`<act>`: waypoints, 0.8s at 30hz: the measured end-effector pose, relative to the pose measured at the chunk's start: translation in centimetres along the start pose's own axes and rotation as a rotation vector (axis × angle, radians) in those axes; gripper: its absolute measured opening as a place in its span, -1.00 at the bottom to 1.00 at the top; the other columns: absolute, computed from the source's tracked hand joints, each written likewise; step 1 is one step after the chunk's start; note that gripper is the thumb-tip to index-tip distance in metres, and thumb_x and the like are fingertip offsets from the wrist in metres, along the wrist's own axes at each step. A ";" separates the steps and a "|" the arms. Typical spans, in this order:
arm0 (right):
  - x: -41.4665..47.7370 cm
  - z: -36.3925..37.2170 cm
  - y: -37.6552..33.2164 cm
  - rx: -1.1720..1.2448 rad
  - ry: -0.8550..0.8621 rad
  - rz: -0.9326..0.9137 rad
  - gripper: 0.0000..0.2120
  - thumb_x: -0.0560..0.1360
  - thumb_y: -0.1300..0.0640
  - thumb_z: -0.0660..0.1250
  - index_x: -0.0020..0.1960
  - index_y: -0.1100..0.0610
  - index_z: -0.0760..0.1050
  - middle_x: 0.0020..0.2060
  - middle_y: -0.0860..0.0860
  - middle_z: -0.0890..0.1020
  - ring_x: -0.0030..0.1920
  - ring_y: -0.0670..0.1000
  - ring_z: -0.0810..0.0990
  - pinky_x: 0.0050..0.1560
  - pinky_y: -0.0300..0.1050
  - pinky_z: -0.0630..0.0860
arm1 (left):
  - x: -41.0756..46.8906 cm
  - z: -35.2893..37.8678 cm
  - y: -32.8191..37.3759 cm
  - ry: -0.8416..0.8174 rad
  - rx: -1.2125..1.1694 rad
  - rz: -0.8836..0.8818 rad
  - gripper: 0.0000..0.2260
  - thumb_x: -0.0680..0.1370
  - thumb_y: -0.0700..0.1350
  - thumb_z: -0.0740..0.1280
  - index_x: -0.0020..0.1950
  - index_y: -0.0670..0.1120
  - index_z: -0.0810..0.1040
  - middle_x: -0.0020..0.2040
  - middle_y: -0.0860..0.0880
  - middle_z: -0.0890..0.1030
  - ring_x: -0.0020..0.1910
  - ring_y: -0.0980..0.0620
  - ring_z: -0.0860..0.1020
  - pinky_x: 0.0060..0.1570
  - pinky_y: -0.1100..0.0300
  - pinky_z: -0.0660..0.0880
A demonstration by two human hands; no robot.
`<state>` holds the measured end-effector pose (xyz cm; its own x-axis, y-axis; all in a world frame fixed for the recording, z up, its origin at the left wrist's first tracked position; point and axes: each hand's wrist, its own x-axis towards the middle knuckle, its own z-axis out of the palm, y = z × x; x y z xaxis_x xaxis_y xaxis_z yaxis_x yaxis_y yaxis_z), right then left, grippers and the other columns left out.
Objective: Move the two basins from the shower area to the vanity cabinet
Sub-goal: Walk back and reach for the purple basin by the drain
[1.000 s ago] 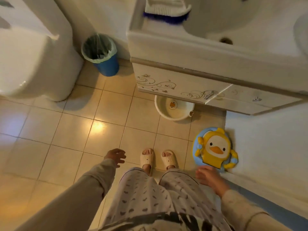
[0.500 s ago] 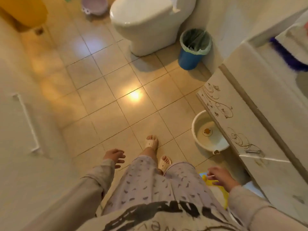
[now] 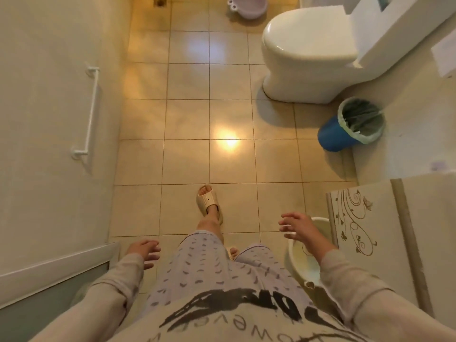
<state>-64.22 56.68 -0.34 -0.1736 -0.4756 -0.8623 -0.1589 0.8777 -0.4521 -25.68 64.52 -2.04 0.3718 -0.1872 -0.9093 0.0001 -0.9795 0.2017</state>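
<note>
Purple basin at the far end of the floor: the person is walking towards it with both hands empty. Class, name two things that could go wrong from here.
1. The tiled floor shines with reflected light and may be wet; in open slippers a slip seems possible.
2. The purple basin lies past the toilet, which narrows the path, so bumping it on the way back is plausible.

Beige floor tiles (image 3: 187, 119) catch a warm lamp glare at frame centre, with a white toilet (image 3: 308, 53) upper right, a blue waste bin (image 3: 350, 127) below it, and a white grab bar (image 3: 90, 112) on the left wall.
</note>
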 end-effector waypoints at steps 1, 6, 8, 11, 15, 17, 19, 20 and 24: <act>0.6 0.4 -1.1 -0.022 -0.006 -0.002 -0.84 0.50 0.31 0.23 0.06 0.20 0.49 -0.15 0.13 0.59 -0.16 0.10 0.56 -0.20 -0.09 0.50 | 0.4 0.0 0.7 -0.001 -0.013 -0.012 -0.87 0.57 -0.22 0.18 0.04 -0.18 0.50 0.00 -0.19 0.54 -0.21 -0.11 0.50 -0.24 0.14 0.43; 3.8 1.9 -5.1 -0.081 0.014 0.057 -0.82 0.51 0.31 0.20 0.09 0.21 0.47 -0.17 0.12 0.59 -0.21 0.06 0.55 -0.20 -0.09 0.50 | 3.2 -0.5 6.2 -0.003 0.016 -0.024 -0.75 0.57 -0.21 0.19 0.19 -0.24 0.51 -0.01 -0.19 0.54 -0.30 -0.04 0.48 -0.28 0.20 0.39; 4.8 2.1 -6.2 -0.113 0.046 0.092 -0.80 0.52 0.29 0.18 0.13 0.20 0.44 -0.12 0.14 0.59 -0.14 0.09 0.56 -0.09 -0.02 0.52 | 4.1 -0.6 9.9 0.006 0.021 -0.011 -0.74 0.56 -0.21 0.20 0.20 -0.26 0.51 -0.04 -0.18 0.55 -0.32 -0.02 0.47 -0.29 0.20 0.39; 5.9 2.2 -7.4 -0.126 0.097 0.142 -0.77 0.52 0.30 0.18 0.16 0.21 0.41 -0.14 0.15 0.59 -0.13 0.12 0.56 -0.05 0.03 0.52 | 4.1 -0.4 16.3 -0.034 0.036 0.047 -0.76 0.54 -0.20 0.22 0.15 -0.23 0.54 -0.16 -0.12 0.57 -0.34 0.01 0.49 -0.32 0.21 0.40; 6.7 2.0 -9.6 -0.095 0.130 0.202 -0.76 0.51 0.31 0.20 0.17 0.25 0.43 -0.17 0.17 0.59 -0.19 0.12 0.56 -0.15 -0.02 0.51 | 3.6 0.2 25.1 -0.095 0.096 0.165 -0.85 0.53 -0.22 0.21 0.04 -0.14 0.53 -0.08 -0.13 0.57 -0.34 0.04 0.48 -0.33 0.24 0.39; 7.4 1.9 -11.0 -0.083 0.137 0.212 -0.78 0.53 0.30 0.20 0.17 0.25 0.44 -0.18 0.17 0.59 -0.22 0.11 0.56 -0.18 -0.03 0.51 | 3.5 0.4 28.9 -0.119 0.095 0.207 -0.87 0.53 -0.24 0.20 0.01 -0.13 0.51 -0.07 -0.13 0.56 -0.34 0.05 0.48 -0.34 0.25 0.38; 8.5 2.0 -13.0 -0.064 0.145 0.213 -0.78 0.53 0.30 0.19 0.15 0.25 0.45 -0.18 0.17 0.59 -0.23 0.10 0.55 -0.19 -0.04 0.51 | 3.6 0.6 32.3 -0.135 0.055 0.228 -0.86 0.52 -0.25 0.20 0.02 -0.13 0.50 -0.10 -0.11 0.57 -0.34 0.04 0.49 -0.33 0.24 0.40; 9.2 2.0 -14.1 -0.071 0.147 0.215 -0.79 0.53 0.30 0.19 0.15 0.24 0.46 -0.17 0.17 0.59 -0.22 0.10 0.56 -0.18 -0.04 0.51 | 3.8 0.6 33.8 -0.144 0.030 0.232 -0.86 0.53 -0.26 0.20 0.02 -0.14 0.50 -0.15 -0.10 0.57 -0.34 0.04 0.49 -0.32 0.23 0.41; 12.9 2.8 -19.8 -0.122 0.123 0.205 -0.79 0.52 0.29 0.18 0.14 0.24 0.46 -0.20 0.14 0.59 -0.24 0.07 0.56 -0.22 -0.05 0.51 | 4.9 0.8 37.7 -0.140 -0.009 0.213 -0.86 0.54 -0.25 0.18 0.01 -0.14 0.51 -0.26 -0.02 0.55 -0.35 0.03 0.49 -0.33 0.23 0.41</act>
<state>-60.61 33.36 -3.14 -0.3303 -0.2983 -0.8955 -0.2229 0.9466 -0.2331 -24.55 26.59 0.83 0.2325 -0.3985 -0.8872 -0.0556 -0.9162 0.3969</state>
